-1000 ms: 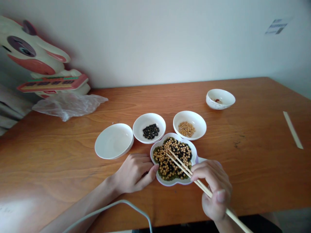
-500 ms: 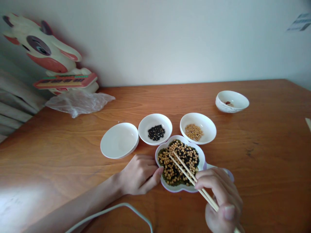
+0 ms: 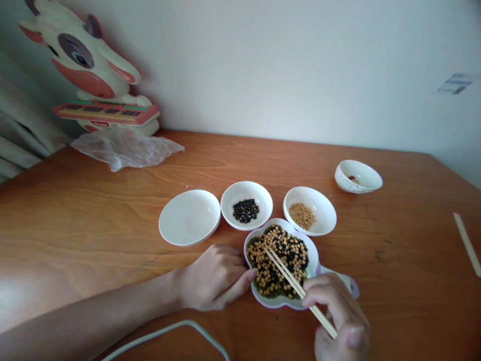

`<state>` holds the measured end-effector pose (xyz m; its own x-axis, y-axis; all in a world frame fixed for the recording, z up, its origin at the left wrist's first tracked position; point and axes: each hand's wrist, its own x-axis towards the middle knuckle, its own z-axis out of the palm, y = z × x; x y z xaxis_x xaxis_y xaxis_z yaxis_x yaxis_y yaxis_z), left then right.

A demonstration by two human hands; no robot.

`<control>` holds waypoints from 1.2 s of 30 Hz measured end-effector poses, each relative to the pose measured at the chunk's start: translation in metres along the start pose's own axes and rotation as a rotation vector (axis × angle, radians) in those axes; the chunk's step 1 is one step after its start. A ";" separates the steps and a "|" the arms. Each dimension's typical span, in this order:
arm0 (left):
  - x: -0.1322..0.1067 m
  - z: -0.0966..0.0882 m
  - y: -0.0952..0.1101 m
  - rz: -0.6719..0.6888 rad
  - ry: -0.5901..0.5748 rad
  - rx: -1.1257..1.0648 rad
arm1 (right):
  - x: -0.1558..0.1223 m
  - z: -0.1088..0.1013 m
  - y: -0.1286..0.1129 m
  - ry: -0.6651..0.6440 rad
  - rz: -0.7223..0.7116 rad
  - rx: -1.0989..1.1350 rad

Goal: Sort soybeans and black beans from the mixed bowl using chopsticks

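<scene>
My right hand [image 3: 340,316] is closed round a pair of wooden chopsticks [image 3: 300,291], their tips nearly together among the beans. Those mixed beans [image 3: 278,260], tan, black and green, fill a flower-shaped dish [image 3: 312,250] with a lilac rim and a handle. My left hand [image 3: 218,278] rests at the dish's left edge, thumb against the rim and fingers curled; it is closed on that edge. Behind the dish stand a white bowl [image 3: 248,188] with black beans [image 3: 246,210] and another bowl [image 3: 326,210] with soybeans [image 3: 302,215]. A bare white bowl [image 3: 190,215] sits to their left.
Farther back at the right is a white bowl [image 3: 358,178] with a few bits inside. A toy cow with a keyboard [image 3: 108,110] and a clear plastic bag [image 3: 128,148] lie back left. A grey cable [image 3: 176,326] curves in front. A pale strip [image 3: 467,244] lies far right.
The view has shifted and tilted slightly. The chopstick tips have drawn closer together over the beans. My left hand stays at the dish's edge.
</scene>
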<state>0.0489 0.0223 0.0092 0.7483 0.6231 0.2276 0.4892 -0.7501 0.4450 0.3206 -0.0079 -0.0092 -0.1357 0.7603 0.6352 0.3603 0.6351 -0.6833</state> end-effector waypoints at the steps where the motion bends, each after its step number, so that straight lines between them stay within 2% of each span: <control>1: 0.000 0.000 0.000 -0.003 -0.001 -0.003 | 0.001 0.001 0.000 0.002 -0.003 -0.001; 8: -0.001 0.001 0.000 0.010 0.050 -0.003 | 0.005 0.005 -0.004 0.071 0.011 -0.011; 13: -0.001 0.002 -0.001 0.000 0.018 0.020 | 0.003 0.004 -0.002 0.061 0.007 -0.016; 23: -0.002 0.001 -0.002 -0.016 -0.013 -0.009 | 0.010 0.009 -0.016 0.114 0.065 0.018; 26: -0.002 0.002 -0.003 -0.025 -0.019 -0.020 | 0.006 0.008 -0.013 0.117 0.072 0.034; 32: -0.004 0.004 -0.004 -0.042 -0.044 -0.035 | 0.000 0.000 -0.004 0.257 0.074 0.010; 36: -0.005 0.003 -0.004 -0.049 -0.062 -0.036 | -0.002 -0.004 0.001 0.265 0.123 -0.049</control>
<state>0.0446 0.0219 0.0031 0.7509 0.6429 0.1509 0.5103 -0.7099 0.4854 0.3252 -0.0095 -0.0100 0.1550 0.7648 0.6253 0.4044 0.5283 -0.7465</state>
